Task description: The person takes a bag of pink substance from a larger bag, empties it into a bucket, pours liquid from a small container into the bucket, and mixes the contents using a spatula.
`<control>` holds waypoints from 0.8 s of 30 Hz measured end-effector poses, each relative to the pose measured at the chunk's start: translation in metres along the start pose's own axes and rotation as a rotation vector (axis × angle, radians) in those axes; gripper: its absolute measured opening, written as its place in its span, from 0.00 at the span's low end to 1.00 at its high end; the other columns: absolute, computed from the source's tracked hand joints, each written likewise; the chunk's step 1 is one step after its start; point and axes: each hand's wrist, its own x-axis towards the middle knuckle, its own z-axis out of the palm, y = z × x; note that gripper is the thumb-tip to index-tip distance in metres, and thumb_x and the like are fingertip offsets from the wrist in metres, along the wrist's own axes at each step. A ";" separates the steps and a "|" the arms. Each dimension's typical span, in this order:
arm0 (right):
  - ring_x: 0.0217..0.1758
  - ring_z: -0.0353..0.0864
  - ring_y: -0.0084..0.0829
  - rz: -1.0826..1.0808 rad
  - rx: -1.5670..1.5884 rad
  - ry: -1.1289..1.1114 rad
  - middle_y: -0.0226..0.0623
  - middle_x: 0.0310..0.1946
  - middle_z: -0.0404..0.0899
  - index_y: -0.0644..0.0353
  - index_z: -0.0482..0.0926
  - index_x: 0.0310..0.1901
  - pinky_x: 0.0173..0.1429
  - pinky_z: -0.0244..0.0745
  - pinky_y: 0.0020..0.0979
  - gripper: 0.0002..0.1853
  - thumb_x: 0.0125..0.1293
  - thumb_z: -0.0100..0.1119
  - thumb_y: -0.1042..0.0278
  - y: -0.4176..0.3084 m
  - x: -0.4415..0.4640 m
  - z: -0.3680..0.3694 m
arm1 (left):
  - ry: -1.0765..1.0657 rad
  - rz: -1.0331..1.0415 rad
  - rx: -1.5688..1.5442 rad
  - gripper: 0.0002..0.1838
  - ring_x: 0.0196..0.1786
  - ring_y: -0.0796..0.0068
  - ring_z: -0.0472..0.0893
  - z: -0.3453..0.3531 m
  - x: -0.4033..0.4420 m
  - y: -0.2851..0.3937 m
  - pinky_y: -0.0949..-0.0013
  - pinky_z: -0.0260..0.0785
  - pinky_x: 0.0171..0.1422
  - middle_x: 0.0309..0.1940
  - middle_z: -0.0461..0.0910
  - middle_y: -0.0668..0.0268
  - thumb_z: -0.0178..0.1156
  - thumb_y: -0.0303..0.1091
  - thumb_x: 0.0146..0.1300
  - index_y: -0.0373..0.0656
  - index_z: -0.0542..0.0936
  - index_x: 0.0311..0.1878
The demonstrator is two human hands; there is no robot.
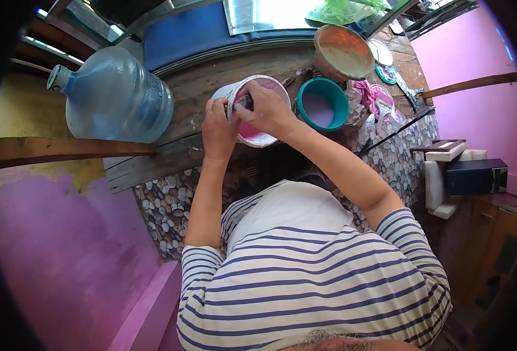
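Note:
A white bucket (218,92) with pink paint inside stands on the wooden bench in front of me. At its near left rim is my left hand (218,130), fingers curled and closed on the edge. My right hand (264,110) reaches across the bucket's mouth, its fingers bent round a small grey and dark thing (244,104) whose kind I cannot make out. Both hands nearly meet there. Close by on the right sits a teal bucket (340,106) with pale lilac liquid in it.
A large clear water jug (118,96) lies on its side at left. Behind the teal bucket is an orange-brown basin (324,61). Crumpled plastic bags (381,105) and a thin black rod (396,132) are at right. A wooden rail (65,151) crosses the left side.

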 end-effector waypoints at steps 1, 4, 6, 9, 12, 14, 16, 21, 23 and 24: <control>0.44 0.84 0.54 0.035 -0.056 0.052 0.53 0.37 0.83 0.67 0.73 0.48 0.50 0.76 0.47 0.22 0.62 0.67 0.57 0.003 -0.005 -0.003 | -0.029 0.008 -0.018 0.18 0.45 0.46 0.82 -0.002 0.001 0.002 0.52 0.77 0.48 0.47 0.76 0.53 0.67 0.33 0.62 0.39 0.75 0.52; 0.43 0.83 0.55 0.112 -0.097 0.087 0.54 0.37 0.82 0.66 0.72 0.44 0.50 0.76 0.48 0.18 0.62 0.66 0.63 0.012 -0.023 -0.015 | -0.084 -0.013 -0.062 0.17 0.45 0.47 0.82 -0.011 0.005 0.004 0.52 0.76 0.48 0.47 0.76 0.52 0.67 0.33 0.64 0.38 0.76 0.52; 0.44 0.83 0.52 0.052 -0.194 0.099 0.52 0.40 0.80 0.65 0.72 0.46 0.49 0.77 0.46 0.15 0.64 0.64 0.67 0.033 -0.035 -0.012 | -0.121 -0.026 -0.093 0.17 0.45 0.48 0.82 -0.011 0.008 0.003 0.53 0.76 0.49 0.46 0.75 0.52 0.66 0.34 0.65 0.38 0.76 0.53; 0.42 0.84 0.53 0.042 -0.401 0.126 0.54 0.39 0.79 0.64 0.70 0.42 0.49 0.80 0.47 0.09 0.65 0.59 0.73 0.050 -0.036 0.000 | -0.100 -0.011 -0.081 0.15 0.44 0.50 0.82 -0.013 0.009 -0.006 0.54 0.76 0.49 0.45 0.76 0.52 0.64 0.34 0.68 0.36 0.77 0.53; 0.43 0.85 0.49 0.085 -0.551 0.117 0.52 0.40 0.79 0.64 0.71 0.43 0.47 0.82 0.43 0.07 0.65 0.56 0.75 0.060 -0.025 0.012 | -0.084 0.004 -0.105 0.15 0.40 0.52 0.81 -0.019 0.011 -0.012 0.56 0.75 0.47 0.44 0.76 0.53 0.63 0.34 0.69 0.35 0.78 0.52; 0.43 0.86 0.47 0.004 -0.612 0.153 0.50 0.41 0.80 0.65 0.73 0.44 0.47 0.83 0.42 0.07 0.65 0.55 0.75 0.060 -0.019 0.021 | -0.099 -0.019 -0.134 0.14 0.38 0.62 0.78 -0.020 0.011 -0.015 0.61 0.72 0.46 0.40 0.75 0.58 0.63 0.34 0.70 0.35 0.80 0.52; 0.43 0.86 0.44 -0.073 -0.672 0.187 0.49 0.42 0.80 0.65 0.75 0.44 0.47 0.83 0.41 0.07 0.65 0.54 0.76 0.060 -0.016 0.031 | -0.098 -0.007 -0.123 0.14 0.38 0.62 0.78 -0.022 0.011 -0.018 0.62 0.72 0.46 0.39 0.75 0.58 0.63 0.34 0.70 0.34 0.80 0.52; 0.38 0.87 0.45 0.055 -0.658 -0.011 0.45 0.35 0.83 0.59 0.84 0.35 0.44 0.83 0.42 0.06 0.65 0.57 0.71 0.065 -0.016 0.041 | -0.092 -0.013 -0.117 0.14 0.38 0.63 0.77 -0.023 0.010 -0.018 0.62 0.71 0.46 0.39 0.75 0.58 0.62 0.34 0.71 0.34 0.80 0.53; 0.36 0.87 0.47 0.158 -0.562 -0.011 0.45 0.33 0.83 0.59 0.84 0.35 0.43 0.83 0.44 0.06 0.65 0.58 0.69 0.073 -0.013 0.045 | -0.117 0.004 -0.125 0.15 0.40 0.55 0.80 -0.024 0.008 -0.018 0.58 0.74 0.48 0.44 0.76 0.55 0.62 0.34 0.70 0.34 0.78 0.54; 0.35 0.86 0.48 0.050 -0.534 0.034 0.47 0.34 0.83 0.59 0.84 0.35 0.42 0.82 0.45 0.07 0.65 0.58 0.68 0.073 -0.011 0.046 | -0.117 0.001 -0.124 0.15 0.40 0.55 0.80 -0.023 0.007 -0.018 0.58 0.74 0.48 0.44 0.76 0.55 0.62 0.34 0.70 0.34 0.78 0.54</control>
